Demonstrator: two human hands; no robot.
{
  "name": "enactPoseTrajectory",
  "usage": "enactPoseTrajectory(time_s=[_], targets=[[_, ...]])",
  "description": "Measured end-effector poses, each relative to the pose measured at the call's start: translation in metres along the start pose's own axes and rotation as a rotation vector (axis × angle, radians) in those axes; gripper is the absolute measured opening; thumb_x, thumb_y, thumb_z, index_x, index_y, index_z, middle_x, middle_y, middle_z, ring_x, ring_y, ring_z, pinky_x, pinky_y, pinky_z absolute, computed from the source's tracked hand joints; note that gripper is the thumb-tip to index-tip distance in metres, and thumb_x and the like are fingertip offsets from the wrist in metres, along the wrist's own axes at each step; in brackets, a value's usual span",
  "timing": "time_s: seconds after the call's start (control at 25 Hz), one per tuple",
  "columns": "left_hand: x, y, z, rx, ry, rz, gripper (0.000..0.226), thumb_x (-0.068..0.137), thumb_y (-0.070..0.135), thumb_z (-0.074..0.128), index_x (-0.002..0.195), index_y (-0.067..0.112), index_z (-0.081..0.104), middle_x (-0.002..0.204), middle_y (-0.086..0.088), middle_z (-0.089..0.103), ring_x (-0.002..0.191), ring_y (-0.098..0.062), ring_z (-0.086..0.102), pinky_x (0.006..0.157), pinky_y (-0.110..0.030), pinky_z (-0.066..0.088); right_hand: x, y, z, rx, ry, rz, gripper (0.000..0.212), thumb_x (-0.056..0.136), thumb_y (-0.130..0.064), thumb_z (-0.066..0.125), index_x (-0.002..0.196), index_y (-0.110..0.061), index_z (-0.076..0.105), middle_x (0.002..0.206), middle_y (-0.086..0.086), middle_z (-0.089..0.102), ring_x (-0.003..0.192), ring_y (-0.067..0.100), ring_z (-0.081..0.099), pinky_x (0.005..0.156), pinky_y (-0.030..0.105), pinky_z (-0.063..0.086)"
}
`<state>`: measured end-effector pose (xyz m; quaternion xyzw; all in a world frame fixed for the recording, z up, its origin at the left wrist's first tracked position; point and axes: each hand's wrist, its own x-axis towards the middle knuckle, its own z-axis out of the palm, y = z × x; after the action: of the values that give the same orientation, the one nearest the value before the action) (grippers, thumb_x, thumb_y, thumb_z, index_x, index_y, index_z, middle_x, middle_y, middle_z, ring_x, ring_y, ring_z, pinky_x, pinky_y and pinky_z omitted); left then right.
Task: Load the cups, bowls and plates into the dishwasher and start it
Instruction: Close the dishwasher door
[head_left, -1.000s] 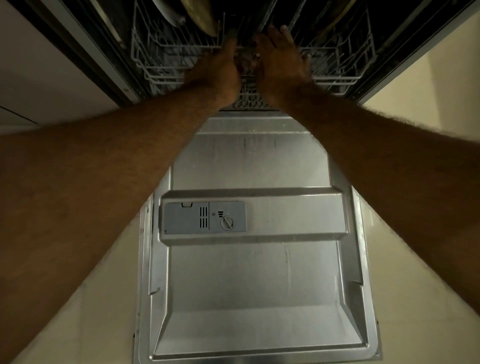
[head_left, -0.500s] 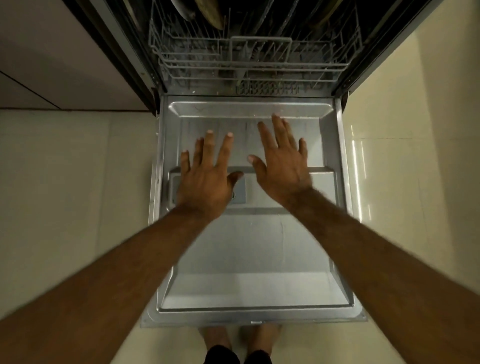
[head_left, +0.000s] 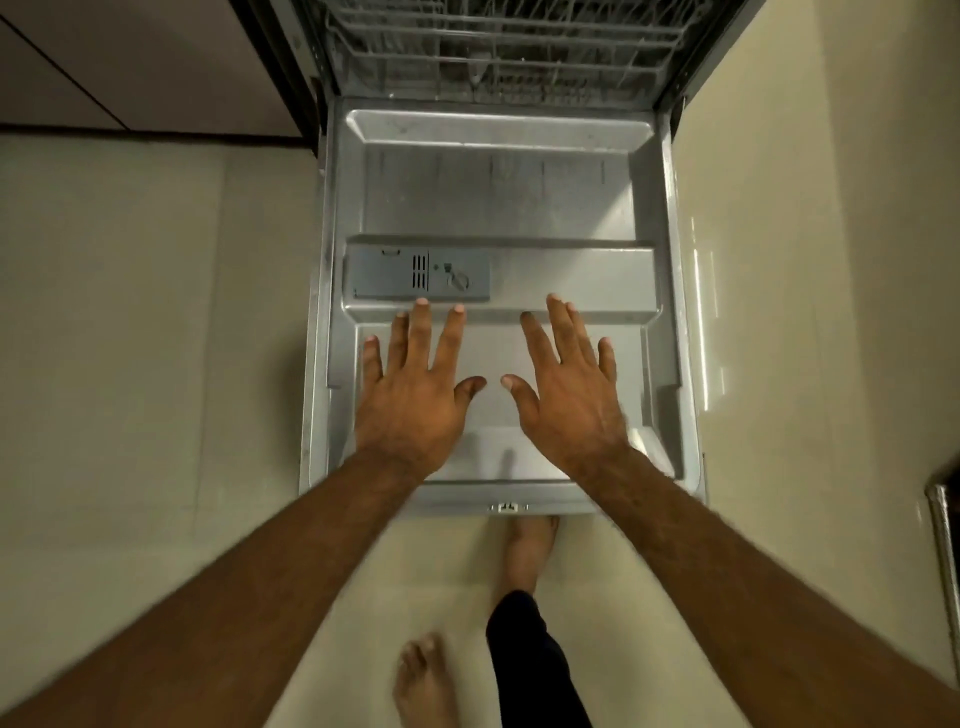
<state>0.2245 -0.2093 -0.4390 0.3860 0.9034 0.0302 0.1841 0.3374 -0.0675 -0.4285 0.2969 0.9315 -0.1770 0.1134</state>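
The dishwasher door lies open and flat, its steel inner face up. A grey detergent compartment sits on its left half. The white wire lower rack is pushed inside the machine at the top of the view; no dishes show in the visible strip. My left hand and my right hand hover palm down above the near half of the door, fingers spread, holding nothing. Whether they touch the door cannot be told.
Pale floor tiles lie on both sides of the door. A cabinet front stands at the upper left. My bare feet are just in front of the door's near edge. A metal object shows at the right edge.
Both hands have pulled back from the rack to above the near half of the door. The view has drawn back and down, so the rack's dishes are out of sight.
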Motion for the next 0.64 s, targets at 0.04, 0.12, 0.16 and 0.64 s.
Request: enactPoseTrajectory(time_s=[0.04,0.12,0.16,0.64], targets=[[-0.015,0.001,0.009,0.006,-0.019,0.011,0.079,0.101,0.065,0.022,0.16,0.03,-0.016,0.17,-0.01,-0.014,0.157,-0.032,-0.005,0.125,-0.058,0.005,-0.017,-0.001,0.006,0.006,-0.01,0.018,0.072,0.103,-0.052,0.043,0.161,-0.025,0.01,0.169,0.005,-0.01,0.156,0.024,-0.007,0.123,0.059,0.005],[-0.045,0.002,0.027,0.014,-0.039,0.018,0.078,0.101,0.066,0.021,0.161,0.029,-0.014,0.17,-0.01,-0.011,0.157,-0.033,-0.003,0.125,-0.059,0.006,-0.048,-0.004,0.021,0.016,-0.025,0.042,0.072,0.103,-0.051,0.043,0.161,-0.025,0.009,0.169,0.005,-0.01,0.156,0.024,-0.007,0.124,0.058,0.004],[-0.062,0.003,0.036,0.013,-0.041,0.025,0.078,0.101,0.066,0.021,0.161,0.029,-0.011,0.17,-0.011,-0.008,0.157,-0.033,-0.002,0.125,-0.059,0.007,-0.065,-0.006,0.03,0.01,-0.037,0.045,0.072,0.103,-0.051,0.044,0.161,-0.026,0.008,0.169,0.005,-0.01,0.156,0.024,-0.008,0.124,0.057,0.004],[-0.157,0.002,0.157,0.167,-0.005,0.101,0.101,0.095,0.052,0.059,0.162,0.019,-0.01,0.169,-0.018,-0.006,0.157,-0.036,-0.003,0.125,-0.057,0.007,-0.16,0.034,0.152,-0.254,-0.125,-0.016,0.094,0.097,-0.051,0.054,0.16,-0.017,-0.006,0.167,0.01,-0.019,0.154,0.029,-0.015,0.124,0.053,-0.005]])
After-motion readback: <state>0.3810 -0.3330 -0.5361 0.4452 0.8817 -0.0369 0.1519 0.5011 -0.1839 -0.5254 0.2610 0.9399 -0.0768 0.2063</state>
